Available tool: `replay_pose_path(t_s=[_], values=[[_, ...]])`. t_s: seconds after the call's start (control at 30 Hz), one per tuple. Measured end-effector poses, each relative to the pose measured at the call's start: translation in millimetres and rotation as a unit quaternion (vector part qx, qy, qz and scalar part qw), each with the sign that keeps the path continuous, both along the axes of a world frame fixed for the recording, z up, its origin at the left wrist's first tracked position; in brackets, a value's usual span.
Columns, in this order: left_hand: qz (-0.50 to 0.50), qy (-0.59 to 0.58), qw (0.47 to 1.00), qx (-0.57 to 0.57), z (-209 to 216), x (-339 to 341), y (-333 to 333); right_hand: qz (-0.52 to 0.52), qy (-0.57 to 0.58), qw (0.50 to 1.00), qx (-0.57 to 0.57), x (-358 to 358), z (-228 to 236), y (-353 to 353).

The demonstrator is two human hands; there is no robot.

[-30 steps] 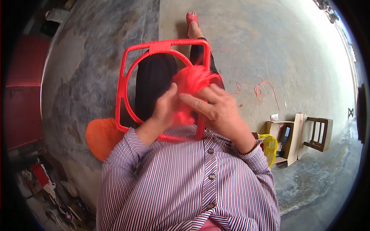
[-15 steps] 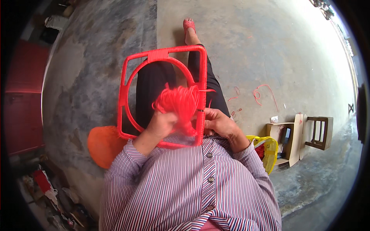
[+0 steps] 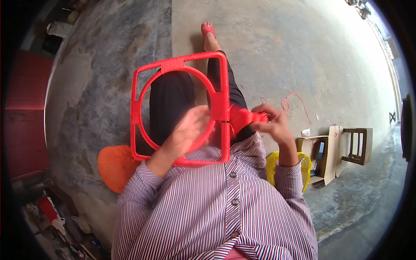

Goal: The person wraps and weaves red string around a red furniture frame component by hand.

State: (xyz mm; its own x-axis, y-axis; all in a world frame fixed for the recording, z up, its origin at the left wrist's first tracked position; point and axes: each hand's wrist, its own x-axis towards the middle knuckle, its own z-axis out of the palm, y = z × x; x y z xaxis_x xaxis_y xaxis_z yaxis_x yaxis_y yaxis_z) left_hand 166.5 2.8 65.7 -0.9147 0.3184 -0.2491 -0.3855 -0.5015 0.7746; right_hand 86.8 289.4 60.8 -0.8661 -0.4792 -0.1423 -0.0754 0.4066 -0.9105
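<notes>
A square frame [image 3: 133,130] wrapped in red strip, with a round ring joined inside it, rests over my thighs. At its right side, a bundle of red plastic strip [image 3: 242,117] is gathered, partly behind the frame's edge. My right hand [image 3: 277,125] grips the bundle's right end between thumb and fingers. Across the ring's lower part, my left hand [image 3: 189,130] is raised with its fingers apart and nothing in it, somewhat blurred. A short dark gap in the wrapping [image 3: 225,122] shows on the frame's right bar.
An orange round seat [image 3: 115,168] stands at my left. To my right are a yellow bag [image 3: 306,170], an open cardboard box [image 3: 330,158] and a small wooden stool [image 3: 358,146]. A loose red strip [image 3: 287,105] lies on the concrete floor [image 3: 260,60].
The red bundle has passed from inside the frame to outside its right bar. My right hand has moved right and now holds it; my left hand has let go of it.
</notes>
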Motion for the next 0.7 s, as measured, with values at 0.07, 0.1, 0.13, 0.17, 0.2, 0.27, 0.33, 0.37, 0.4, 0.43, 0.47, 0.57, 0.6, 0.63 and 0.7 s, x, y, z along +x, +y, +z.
replay_pose_path(t_s=[0.07,0.1,0.13,0.17,0.2,0.27,0.33,0.37,0.4,0.43,0.47,0.57,0.6,0.63,0.7], values=[[-0.013,-0.036,0.999,0.005,-1.6,-3.7,1.5,-0.1,-0.151,0.975,-0.129,-4.9,-2.0,16.6],[-0.011,-0.035,0.999,0.007,-2.6,-5.6,2.6,-0.133,-0.155,0.946,-0.252,-7.9,-6.1,24.4],[-0.022,-0.047,0.999,0.0,-4.1,-6.7,3.3,-0.164,-0.157,0.9,-0.371,-10.4,-9.4,31.4],[-0.032,-0.058,0.998,-0.007,-4.6,-8.3,4.3,-0.135,-0.173,0.844,-0.489,-12.6,-10.7,39.2],[-0.028,-0.059,0.998,-0.005,-4.0,-10.3,5.6,-0.138,-0.162,0.816,-0.538,-14.0,-11.3,46.9],[-0.076,-0.158,0.983,-0.052,2.8,-17.5,8.3,-0.133,-0.144,0.767,-0.611,-16.8,-14.3,69.5],[-0.084,-0.154,0.982,-0.071,3.8,-22.6,11.3,-0.105,-0.119,0.732,-0.663,-17.9,-25.9,111.6],[-0.099,-0.149,0.98,-0.091,3.5,-25.0,12.3,-0.053,-0.089,0.719,-0.687,-18.1,-19.1,121.6],[-0.097,-0.148,0.98,-0.089,4.4,-26.5,11.9,-0.07,-0.072,0.704,-0.703,-17.2,-23.2,146.2],[-0.103,-0.141,0.98,-0.095,6.3,-26.9,10.7,-0.088,-0.055,0.688,-0.719,-15.7,-27.9,170.1],[-0.106,-0.134,0.98,-0.102,7.4,-26.0,8.6,-0.129,-0.023,0.686,-0.716,-18.8,-21.5,177.1],[-0.126,-0.139,0.972,-0.143,8.0,-23.7,0.5,-0.158,0.001,0.702,-0.695,-10.2,-14.3,182.6],[-0.125,-0.141,0.972,-0.143,7.2,-22.0,0.4,-0.149,-0.015,0.711,-0.687,-9.9,-17.2,179.2],[-0.124,-0.147,0.973,-0.132,7.0,-20.8,1.4,-0.141,-0.03,0.719,-0.68,-8.2,-16.0,168.7],[-0.12,-0.157,0.973,-0.123,6.5,-16.4,4.1,-0.124,-0.062,0.733,-0.666,-3.2,-12.8,138.5]])
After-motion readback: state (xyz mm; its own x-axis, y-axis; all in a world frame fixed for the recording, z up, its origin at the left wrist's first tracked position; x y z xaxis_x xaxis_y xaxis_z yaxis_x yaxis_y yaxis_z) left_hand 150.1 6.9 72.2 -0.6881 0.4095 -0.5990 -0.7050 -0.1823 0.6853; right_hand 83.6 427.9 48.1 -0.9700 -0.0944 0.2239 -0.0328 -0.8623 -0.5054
